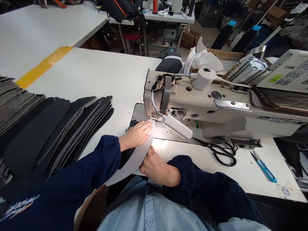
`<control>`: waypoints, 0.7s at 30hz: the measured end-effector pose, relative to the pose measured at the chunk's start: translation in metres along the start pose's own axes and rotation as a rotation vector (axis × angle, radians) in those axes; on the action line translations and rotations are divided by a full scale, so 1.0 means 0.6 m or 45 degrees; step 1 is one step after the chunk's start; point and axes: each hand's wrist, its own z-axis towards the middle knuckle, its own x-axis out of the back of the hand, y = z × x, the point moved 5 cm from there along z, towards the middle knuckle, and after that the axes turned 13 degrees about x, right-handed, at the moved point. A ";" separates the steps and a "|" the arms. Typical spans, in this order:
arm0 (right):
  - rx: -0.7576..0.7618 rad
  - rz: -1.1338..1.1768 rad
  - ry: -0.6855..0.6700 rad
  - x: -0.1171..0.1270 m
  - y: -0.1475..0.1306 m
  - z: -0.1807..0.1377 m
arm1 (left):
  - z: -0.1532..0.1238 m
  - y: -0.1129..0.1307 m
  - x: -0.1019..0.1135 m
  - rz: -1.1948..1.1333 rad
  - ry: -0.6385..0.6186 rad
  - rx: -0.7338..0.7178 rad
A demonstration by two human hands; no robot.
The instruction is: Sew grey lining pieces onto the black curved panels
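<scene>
We lay our left hand [136,134], fingers extended, on the light grey fabric panel [137,157], its tip at the needle end of the sewing machine [183,96]; our right hand [155,166], curled, holds the panel's right edge above the worktop [115,77].

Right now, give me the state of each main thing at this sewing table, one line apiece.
Sewing machine: running or stopped, cannot tell
Light grey piece: tip at the needle area
Left hand: flat on that piece
Right hand: fingers curled at its edge
Lamp: lit
Black scissors: lying unheld
Blue snips: lying unheld
Dark pieces: stacked, overlapping
</scene>
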 end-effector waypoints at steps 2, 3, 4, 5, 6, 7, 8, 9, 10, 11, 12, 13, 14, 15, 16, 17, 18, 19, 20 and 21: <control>0.010 -0.026 -0.004 0.003 -0.001 0.000 | 0.000 -0.004 0.001 0.012 -0.019 0.006; 0.017 -0.037 -0.007 0.004 -0.001 -0.001 | -0.004 -0.005 0.004 0.019 -0.042 -0.007; 0.023 -0.045 -0.011 0.004 -0.002 -0.001 | -0.010 -0.006 0.007 0.023 -0.079 -0.043; 0.027 -0.053 -0.014 0.005 -0.004 -0.001 | -0.020 -0.004 0.013 0.019 -0.123 -0.100; 0.030 -0.062 -0.014 0.006 -0.006 -0.002 | -0.034 -0.002 0.020 0.006 -0.171 -0.168; 0.033 -0.075 -0.008 0.008 -0.009 -0.003 | -0.049 0.002 0.029 -0.017 -0.216 -0.236; 0.035 -0.094 0.007 0.012 -0.013 -0.005 | -0.066 0.006 0.038 -0.050 -0.254 -0.292; 0.044 -0.111 0.027 0.017 -0.018 -0.007 | -0.083 0.011 0.048 -0.084 -0.283 -0.326; 0.064 -0.119 0.050 0.022 -0.024 -0.009 | -0.098 0.015 0.056 -0.111 -0.305 -0.344; 0.094 -0.120 0.074 0.027 -0.031 -0.012 | -0.112 0.020 0.062 -0.125 -0.321 -0.355; 0.128 -0.117 0.095 0.033 -0.038 -0.015 | -0.123 0.025 0.066 -0.123 -0.334 -0.371; 0.163 -0.113 0.113 0.037 -0.044 -0.018 | -0.132 0.030 0.068 -0.107 -0.344 -0.390; 0.192 -0.109 0.124 0.041 -0.049 -0.021 | -0.139 0.034 0.068 -0.086 -0.348 -0.401; 0.212 -0.105 0.127 0.044 -0.053 -0.023 | -0.143 0.036 0.066 -0.069 -0.351 -0.406; 0.217 -0.102 0.124 0.045 -0.055 -0.024 | -0.146 0.038 0.064 -0.062 -0.353 -0.405; 0.213 -0.096 0.117 0.045 -0.055 -0.024 | -0.147 0.038 0.060 -0.062 -0.357 -0.397; 0.209 -0.087 0.108 0.044 -0.054 -0.024 | -0.147 0.037 0.056 -0.068 -0.362 -0.387; 0.205 -0.076 0.102 0.042 -0.053 -0.023 | -0.146 0.035 0.051 -0.070 -0.369 -0.377; 0.205 -0.065 0.099 0.040 -0.051 -0.022 | -0.145 0.033 0.047 -0.066 -0.374 -0.371; 0.200 -0.051 0.099 0.038 -0.049 -0.021 | -0.143 0.031 0.043 -0.055 -0.376 -0.363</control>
